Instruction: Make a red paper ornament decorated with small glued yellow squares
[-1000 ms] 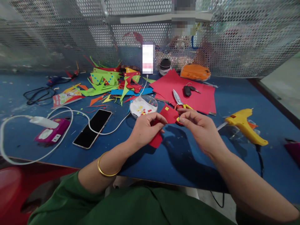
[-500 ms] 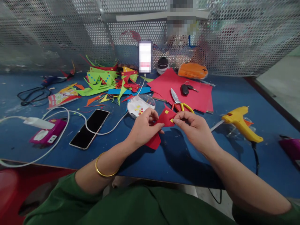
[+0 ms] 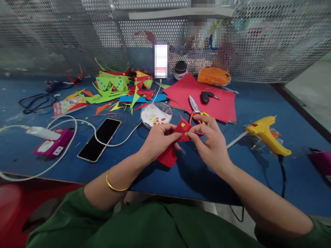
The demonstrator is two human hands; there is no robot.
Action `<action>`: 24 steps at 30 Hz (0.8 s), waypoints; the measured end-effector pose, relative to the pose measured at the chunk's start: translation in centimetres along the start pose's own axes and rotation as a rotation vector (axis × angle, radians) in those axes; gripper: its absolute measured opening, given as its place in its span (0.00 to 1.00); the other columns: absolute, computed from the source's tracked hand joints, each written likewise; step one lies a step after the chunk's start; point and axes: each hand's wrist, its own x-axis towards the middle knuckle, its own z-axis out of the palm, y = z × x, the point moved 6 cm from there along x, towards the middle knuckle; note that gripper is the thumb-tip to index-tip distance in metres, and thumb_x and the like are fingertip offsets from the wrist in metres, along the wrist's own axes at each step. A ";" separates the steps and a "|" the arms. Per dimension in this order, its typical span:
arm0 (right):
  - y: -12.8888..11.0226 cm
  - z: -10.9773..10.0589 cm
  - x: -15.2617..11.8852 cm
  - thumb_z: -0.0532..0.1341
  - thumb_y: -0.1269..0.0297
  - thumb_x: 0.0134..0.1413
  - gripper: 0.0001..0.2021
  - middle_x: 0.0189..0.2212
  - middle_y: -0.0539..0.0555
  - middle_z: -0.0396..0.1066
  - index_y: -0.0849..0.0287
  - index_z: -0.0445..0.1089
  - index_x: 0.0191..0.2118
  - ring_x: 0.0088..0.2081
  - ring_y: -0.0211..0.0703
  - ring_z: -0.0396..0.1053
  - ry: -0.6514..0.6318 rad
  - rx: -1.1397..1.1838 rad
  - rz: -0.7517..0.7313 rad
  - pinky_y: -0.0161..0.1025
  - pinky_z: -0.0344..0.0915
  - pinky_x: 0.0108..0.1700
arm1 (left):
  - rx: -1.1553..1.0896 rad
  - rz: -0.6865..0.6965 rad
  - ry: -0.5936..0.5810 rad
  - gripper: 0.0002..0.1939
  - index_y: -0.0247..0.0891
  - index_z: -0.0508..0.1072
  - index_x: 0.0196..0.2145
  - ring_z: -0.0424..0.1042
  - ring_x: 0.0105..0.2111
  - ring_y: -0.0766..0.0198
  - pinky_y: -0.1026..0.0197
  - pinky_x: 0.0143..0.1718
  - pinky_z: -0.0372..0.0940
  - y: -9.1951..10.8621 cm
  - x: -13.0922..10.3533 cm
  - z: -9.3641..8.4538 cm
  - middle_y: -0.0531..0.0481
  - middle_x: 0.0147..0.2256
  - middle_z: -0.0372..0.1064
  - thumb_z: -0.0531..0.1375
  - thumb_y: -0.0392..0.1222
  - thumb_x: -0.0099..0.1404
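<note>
My left hand (image 3: 161, 141) is closed on a folded piece of red paper (image 3: 168, 156), with the thumb across its front. Two small yellow paper squares (image 3: 182, 125) show on its upper part. My right hand (image 3: 210, 143) pinches the right edge of that part, its fingertips touching the lower square. Just behind the hands is a clear round dish (image 3: 169, 109) with a white lining and many tiny yellow and red paper bits (image 3: 156, 120). Scissors with red and yellow handles (image 3: 194, 105) lie behind my right hand, which partly hides them.
A yellow glue gun (image 3: 267, 134) lies at the right. Red sheets (image 3: 219, 105) hold car keys (image 3: 205, 97). At the left are a dark phone (image 3: 100, 139), a purple power socket (image 3: 55, 146) and a white cable. Green paper pieces (image 3: 111, 84) pile up behind. A lit phone (image 3: 160, 60) stands against mesh.
My right hand has shifted left and closer to my left hand. Its fingertips now sit at the red paper's edge, and the lower yellow square shows more fully beside them.
</note>
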 end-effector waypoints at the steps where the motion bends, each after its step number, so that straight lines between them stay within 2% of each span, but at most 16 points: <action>1: 0.0 0.1 0.0 0.61 0.66 0.61 0.05 0.53 0.62 0.68 0.55 0.71 0.33 0.57 0.53 0.67 -0.002 0.002 0.000 0.57 0.64 0.55 | -0.005 -0.005 -0.004 0.05 0.34 0.76 0.33 0.71 0.17 0.69 0.68 0.21 0.65 0.0 0.0 0.1 0.53 0.19 0.73 0.65 0.39 0.60; 12: 0.5 0.4 0.0 0.62 0.64 0.60 0.07 0.49 0.60 0.71 0.55 0.71 0.31 0.53 0.52 0.70 0.017 0.056 0.066 0.55 0.67 0.53 | 0.003 0.010 -0.009 0.06 0.33 0.77 0.32 0.70 0.16 0.71 0.69 0.19 0.65 0.0 0.0 0.3 0.55 0.20 0.72 0.66 0.39 0.59; 24: 0.1 0.3 0.0 0.62 0.67 0.59 0.06 0.44 0.57 0.71 0.54 0.69 0.30 0.51 0.50 0.70 0.014 0.056 0.055 0.55 0.65 0.55 | 0.099 0.059 0.024 0.07 0.35 0.77 0.30 0.70 0.16 0.70 0.68 0.20 0.64 0.2 -0.2 0.3 0.55 0.19 0.71 0.67 0.42 0.60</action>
